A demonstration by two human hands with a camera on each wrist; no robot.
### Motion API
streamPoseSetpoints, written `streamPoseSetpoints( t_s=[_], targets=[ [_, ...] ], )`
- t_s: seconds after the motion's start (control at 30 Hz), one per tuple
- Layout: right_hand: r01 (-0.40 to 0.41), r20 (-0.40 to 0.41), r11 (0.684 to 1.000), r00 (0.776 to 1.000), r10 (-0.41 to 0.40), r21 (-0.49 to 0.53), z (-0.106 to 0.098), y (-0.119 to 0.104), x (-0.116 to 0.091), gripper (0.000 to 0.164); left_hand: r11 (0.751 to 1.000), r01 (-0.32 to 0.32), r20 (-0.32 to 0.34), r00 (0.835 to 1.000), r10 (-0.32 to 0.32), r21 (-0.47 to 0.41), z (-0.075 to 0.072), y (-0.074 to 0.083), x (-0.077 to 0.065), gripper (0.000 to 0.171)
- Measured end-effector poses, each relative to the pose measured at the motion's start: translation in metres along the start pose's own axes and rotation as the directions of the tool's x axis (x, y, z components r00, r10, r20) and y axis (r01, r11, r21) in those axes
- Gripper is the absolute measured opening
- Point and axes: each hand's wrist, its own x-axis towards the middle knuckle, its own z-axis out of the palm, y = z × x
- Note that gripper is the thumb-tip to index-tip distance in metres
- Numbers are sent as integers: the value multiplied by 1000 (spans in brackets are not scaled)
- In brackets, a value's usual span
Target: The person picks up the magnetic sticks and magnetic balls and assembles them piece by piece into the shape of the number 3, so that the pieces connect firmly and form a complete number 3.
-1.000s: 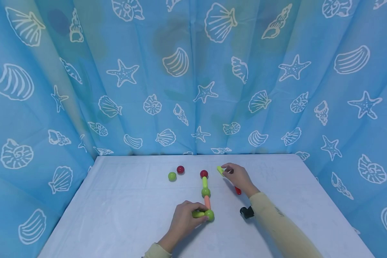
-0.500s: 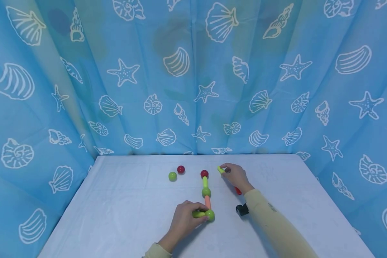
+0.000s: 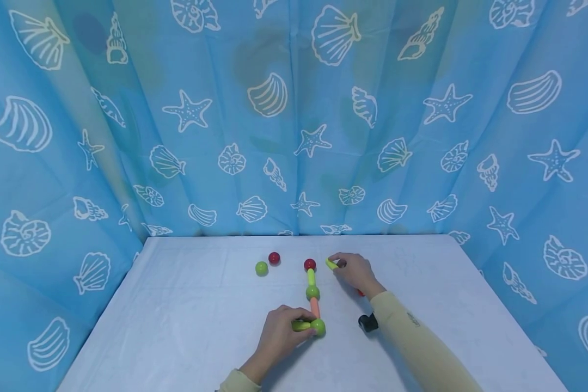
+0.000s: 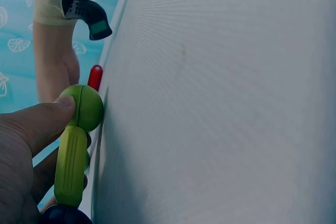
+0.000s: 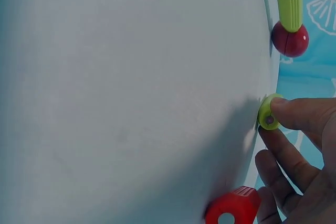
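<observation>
L hand [image 3: 280, 329] had a firm pinch on the near end of a chain of toy pcs on the white table [image 3: 191, 316]: in the L wrist view, thumb on the near green ball [image 4: 88, 107], other fingers behind the lime side stick [image 4: 71, 166], w/ a dark rounded pc [image 4: 65, 216] at that stick's other end, cut off by the frame. From the near green ball the chain ran twd the far edge: salmon stick [image 3: 315, 308], mid green ball [image 3: 312, 293], lime chain stick [image 3: 311, 277], red end ball [image 3: 310, 265], the last nr the middle of that edge. R hand [image 3: 356, 270] was part-curled, thumb + index pinching a loose lime stick [image 3: 331, 264], apart from the red end ball on its R-edge side; cdn't tell if it touched the table. Red pc [image 5: 233, 208] lay close by the R hand. Loose red ball [image 3: 274, 258] & loose green ball [image 3: 262, 268] sat nr each other twd the far L corner. Dark device [image 3: 368, 323] was on the R sleeve [image 3: 416, 337]. Blue curtain [image 3: 294, 179] hung behind the far edge.
</observation>
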Motion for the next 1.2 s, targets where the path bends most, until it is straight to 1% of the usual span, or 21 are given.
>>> streamPoseSetpoints(
  t_s=[0.23, 0.47, 0.7, 1.0, 1.2],
  targets=[
    [-28, 32, 1000, 999, 28, 3, 3, -2, -6, 32, 1000, 15, 6, 1000, -15, 3, 0, 1, 0, 22],
    [-27, 64, 999, 998, 25, 20, 1, -2, -12, 32, 1000, 0, 2, 1000, 0, 9, 0, -1, 0, 22],
    [-19, 43, 1000, 999, 18, 18, 5, 0, -13, 31, 1000, 1, 5, 1000, -1, 9, 1, -1, 0, 22],
    [5, 23, 1000, 1000, -4, -14, 10, 2, -10, 29, 1000, 5, 5, 1000, -5, 14, 2, -2, 0, 22],
    [8, 16, 1000, 1000, -8, 1, 10, 0, -11, 26, 1000, 27, 18, 999, -27, 10, 1, -1, 1, 22]
  ],
)
